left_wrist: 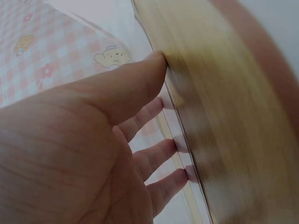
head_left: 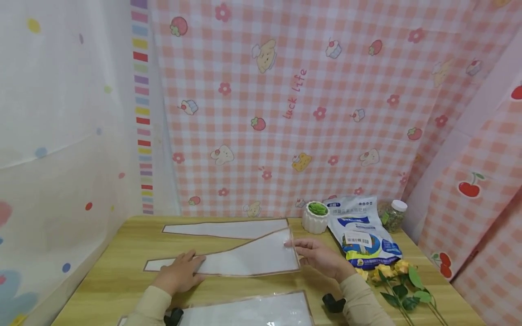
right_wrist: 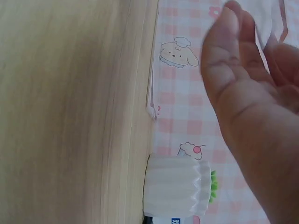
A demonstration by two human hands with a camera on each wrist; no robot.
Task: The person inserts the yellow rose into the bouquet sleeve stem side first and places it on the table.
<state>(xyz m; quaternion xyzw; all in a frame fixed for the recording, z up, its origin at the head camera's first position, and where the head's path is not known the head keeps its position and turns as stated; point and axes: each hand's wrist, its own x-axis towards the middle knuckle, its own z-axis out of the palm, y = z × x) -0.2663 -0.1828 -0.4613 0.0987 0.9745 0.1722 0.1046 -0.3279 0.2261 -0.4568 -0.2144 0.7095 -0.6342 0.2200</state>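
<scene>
A long white tapered sheet point(head_left: 253, 258) with a brown border and a glossy clear edge lies crosswise before me, its wide end to the right. My left hand point(head_left: 182, 271) rests on its narrow part, fingers extended. In the left wrist view the fingertips point(left_wrist: 169, 145) press on a shiny surface that mirrors them, the thumb beside its edge. At the wide end my right hand point(head_left: 322, 258) pinches the sheet's border between thumb and fingers. The right wrist view has this hand point(right_wrist: 252, 88) above the table, a corner of the sheet showing beyond its fingers.
Behind lies a second white sheet point(head_left: 228, 228), partly overlapped by the first. A third sheet point(head_left: 253, 312) lies at the near edge. On the right stand a white fluted pot point(head_left: 315, 222), a fertilizer bag point(head_left: 363, 233) and a lidded jar point(head_left: 394, 216); yellow roses point(head_left: 387, 271) lie nearer.
</scene>
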